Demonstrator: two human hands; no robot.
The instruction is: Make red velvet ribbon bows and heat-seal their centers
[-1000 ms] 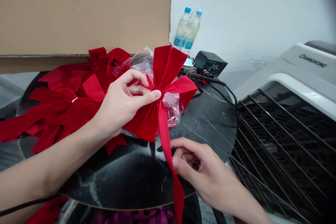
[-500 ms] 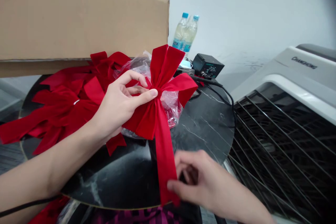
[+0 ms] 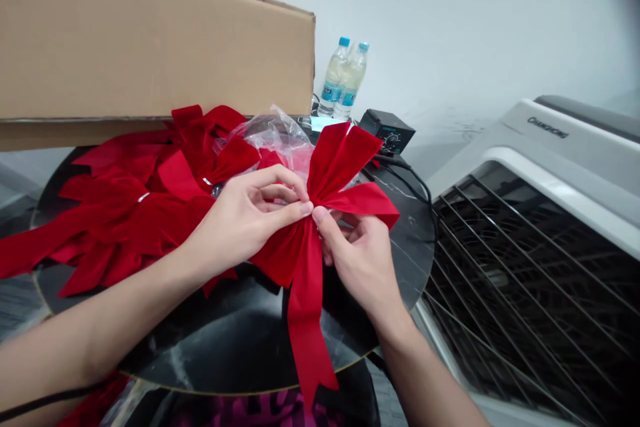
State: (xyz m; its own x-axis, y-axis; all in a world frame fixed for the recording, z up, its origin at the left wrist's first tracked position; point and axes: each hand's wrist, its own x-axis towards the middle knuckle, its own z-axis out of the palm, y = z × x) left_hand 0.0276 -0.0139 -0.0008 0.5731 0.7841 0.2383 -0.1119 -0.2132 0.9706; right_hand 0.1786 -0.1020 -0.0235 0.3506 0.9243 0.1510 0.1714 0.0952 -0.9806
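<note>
A red velvet bow (image 3: 343, 153) is held up above the front of the round table, its loops spread and one notched tail hanging past the table's edge. My left hand (image 3: 250, 213) pinches the gathered centre between thumb and fingertips. From the other side, my right hand (image 3: 363, 257) also pinches at the centre, its thumb nearly touching the left thumb. The right fingers are partly hidden behind the bow. Left of my hands lies a pile of red bows (image 3: 135, 207), a white tie showing at the middle of one.
The dark marbled table (image 3: 235, 340) bears a clear plastic bag (image 3: 275, 133), two bottles (image 3: 343, 80) and a black control box (image 3: 387, 130) with cables. A cardboard box (image 3: 160, 40) stands behind. A Changhong air cooler (image 3: 530, 167) stands at right.
My right hand has moved up from the hanging tail to the bow's centre and pinches there. The tail hangs free. My left hand keeps its pinch; the bow sits slightly lower and further right.
</note>
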